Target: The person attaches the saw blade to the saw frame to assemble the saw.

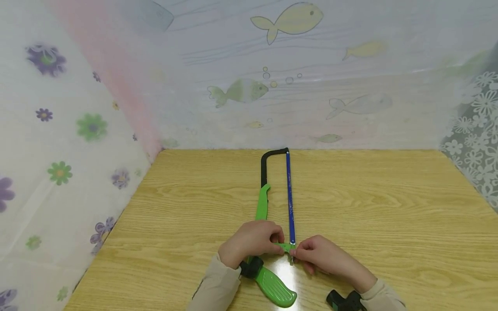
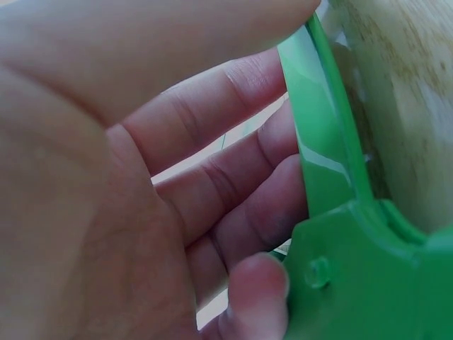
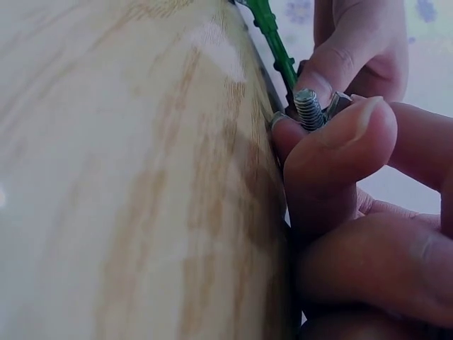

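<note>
A hacksaw with a green handle [image 1: 274, 288], a black bent front bar [image 1: 264, 170] and a blue blade [image 1: 290, 198] lies on the wooden table. My left hand [image 1: 253, 239] grips the green frame [image 2: 322, 127] by the blade's near end, fingers curled against it. From the right, my right hand [image 1: 327, 257] pinches a metal wing nut [image 3: 338, 105] at that end. Its threaded bolt [image 3: 308, 108] sticks out between thumb and fingers in the right wrist view. Most of the nut is hidden by the fingertips.
The wooden tabletop [image 1: 389, 203] spreads out on both sides of the saw. A sheet with fish drawings [image 1: 299, 86] hangs along the back edge, and a flowered sheet [image 1: 58, 142] closes off the left. Each wrist wears a black camera [image 1: 252, 267].
</note>
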Tool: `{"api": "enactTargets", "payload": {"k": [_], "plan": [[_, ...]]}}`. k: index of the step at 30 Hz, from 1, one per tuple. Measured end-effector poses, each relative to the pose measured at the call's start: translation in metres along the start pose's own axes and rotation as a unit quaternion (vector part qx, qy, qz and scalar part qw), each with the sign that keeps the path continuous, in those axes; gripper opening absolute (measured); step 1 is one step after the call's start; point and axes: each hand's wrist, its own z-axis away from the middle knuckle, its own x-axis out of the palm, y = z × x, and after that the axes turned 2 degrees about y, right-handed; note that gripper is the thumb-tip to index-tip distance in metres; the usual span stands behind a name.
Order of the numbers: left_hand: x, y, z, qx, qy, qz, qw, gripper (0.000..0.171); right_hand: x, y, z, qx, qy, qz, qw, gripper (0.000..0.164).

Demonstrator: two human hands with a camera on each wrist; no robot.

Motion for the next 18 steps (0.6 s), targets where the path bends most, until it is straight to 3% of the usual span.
{"api": "enactTargets", "payload": {"k": [9,18], "plan": [[-0.0012,-0.0004,0.0009,0.002,0.004,-0.002,1.0000,0.015,0.0017,-0.0026,0.0000,0.000,0.008,0.036,0.999,0.038],[-0.0013,-0.0003,0.0016,0.001,0.004,-0.002,1.0000,0.015,0.0016,-0.0028,-0.0002,-0.007,0.003,0.033,0.999,0.037]]}}
